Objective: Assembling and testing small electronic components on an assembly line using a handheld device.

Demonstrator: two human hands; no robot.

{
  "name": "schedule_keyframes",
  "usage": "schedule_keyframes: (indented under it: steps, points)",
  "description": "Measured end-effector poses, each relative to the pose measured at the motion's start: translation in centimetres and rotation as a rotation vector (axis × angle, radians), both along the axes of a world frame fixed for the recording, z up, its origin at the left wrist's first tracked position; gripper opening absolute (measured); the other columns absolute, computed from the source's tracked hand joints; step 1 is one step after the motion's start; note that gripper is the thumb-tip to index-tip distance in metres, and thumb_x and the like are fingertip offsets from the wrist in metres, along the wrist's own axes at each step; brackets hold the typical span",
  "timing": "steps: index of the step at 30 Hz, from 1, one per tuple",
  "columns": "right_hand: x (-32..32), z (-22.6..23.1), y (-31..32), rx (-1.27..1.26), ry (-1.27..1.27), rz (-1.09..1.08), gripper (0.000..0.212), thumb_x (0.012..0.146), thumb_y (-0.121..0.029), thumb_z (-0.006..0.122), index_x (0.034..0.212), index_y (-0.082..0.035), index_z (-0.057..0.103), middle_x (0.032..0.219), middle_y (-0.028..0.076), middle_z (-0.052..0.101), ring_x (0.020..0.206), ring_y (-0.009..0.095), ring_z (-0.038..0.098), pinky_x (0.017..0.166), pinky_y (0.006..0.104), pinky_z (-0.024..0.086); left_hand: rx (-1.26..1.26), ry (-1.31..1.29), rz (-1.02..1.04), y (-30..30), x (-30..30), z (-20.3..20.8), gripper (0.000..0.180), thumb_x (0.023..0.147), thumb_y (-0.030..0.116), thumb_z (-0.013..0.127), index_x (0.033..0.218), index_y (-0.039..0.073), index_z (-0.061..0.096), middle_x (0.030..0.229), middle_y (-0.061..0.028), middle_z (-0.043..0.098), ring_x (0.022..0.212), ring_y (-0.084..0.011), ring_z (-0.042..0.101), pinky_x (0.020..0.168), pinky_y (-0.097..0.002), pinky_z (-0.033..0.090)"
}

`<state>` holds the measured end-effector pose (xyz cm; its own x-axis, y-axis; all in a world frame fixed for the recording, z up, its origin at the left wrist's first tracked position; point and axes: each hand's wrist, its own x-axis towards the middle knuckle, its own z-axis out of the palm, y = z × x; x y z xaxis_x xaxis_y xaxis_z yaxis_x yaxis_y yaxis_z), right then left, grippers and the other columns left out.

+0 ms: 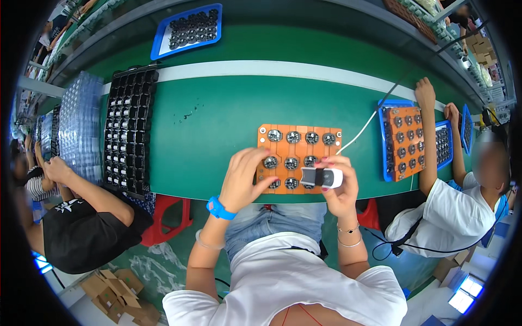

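An orange fixture board (pixel 300 145) with rows of small round dark parts lies on the green table near its front edge. My left hand (pixel 246 178) rests on the board's left side, fingers bent over one of the round parts. My right hand (pixel 340 187) holds a small white and black handheld tool (pixel 322 177) over the board's lower right corner. A white cable (pixel 363 128) runs from the board area toward the back right. A blue band is on my left wrist.
A black tray of small parts (pixel 129 130) and stacked clear trays (pixel 80 122) lie at the left. A blue tray (pixel 187 30) sits at the back. A person at the right works on another orange board (pixel 405 142); another person sits at the left.
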<state>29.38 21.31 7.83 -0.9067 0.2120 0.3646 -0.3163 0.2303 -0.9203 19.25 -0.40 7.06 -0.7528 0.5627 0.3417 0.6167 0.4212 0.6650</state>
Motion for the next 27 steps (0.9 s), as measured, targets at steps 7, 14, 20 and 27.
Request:
schedule_keyframes:
  steps: [7, 14, 20, 27]
  points:
    - [0.3, 0.4, -0.8, 0.401, -0.069, 0.14, 0.035, 0.073, -0.013, 0.072, 0.107, -0.007, 0.065, 0.108, 0.006, 0.068, 0.109, 0.025, 0.055, 0.094, 0.0393, 0.036, -0.051, -0.094, -0.091, -1.3, 2.6, -1.5, 0.037, 0.069, 0.012, 0.082, 0.098, 0.005, 0.061, 0.103, -0.0076, 0.065, 0.097, -0.0267, 0.059, 0.083, -0.0359, 0.048]
    - [0.0, 0.1, -1.5, 0.401, -0.025, 0.155, 0.039, 0.07, -0.009, 0.072, 0.108, -0.009, 0.065, 0.109, 0.003, 0.068, 0.11, 0.023, 0.055, 0.095, 0.0395, 0.036, 0.14, -0.152, -0.179, 0.1, 2.7, 0.7, 0.033, 0.07, 0.008, 0.081, 0.095, 0.004, 0.058, 0.102, -0.0096, 0.068, 0.093, -0.0291, 0.063, 0.081, -0.0364, 0.049]
    - [0.1, 0.6, -1.4, 0.405, -0.026, 0.142, 0.035, 0.073, -0.01, 0.073, 0.106, -0.007, 0.062, 0.108, 0.005, 0.07, 0.108, 0.027, 0.057, 0.098, 0.0426, 0.038, 0.148, -0.133, -0.17, 0.1, 2.7, 1.0, 0.035, 0.071, 0.006, 0.079, 0.097, 0.004, 0.056, 0.101, -0.0101, 0.069, 0.092, -0.0294, 0.063, 0.081, -0.0364, 0.049]
    - [2.2, -1.0, 0.4, 0.135, -0.033, 0.032, 0.032, 0.084, -0.011, 0.064, 0.114, -0.001, 0.053, 0.112, 0.02, 0.057, 0.113, 0.028, 0.052, 0.094, 0.0395, 0.046, -0.085, -0.067, -0.121, -0.3, 2.5, 0.0, 0.035, 0.07, 0.008, 0.076, 0.1, 0.007, 0.057, 0.104, -0.0068, 0.063, 0.092, -0.0272, 0.056, 0.078, -0.0375, 0.045]
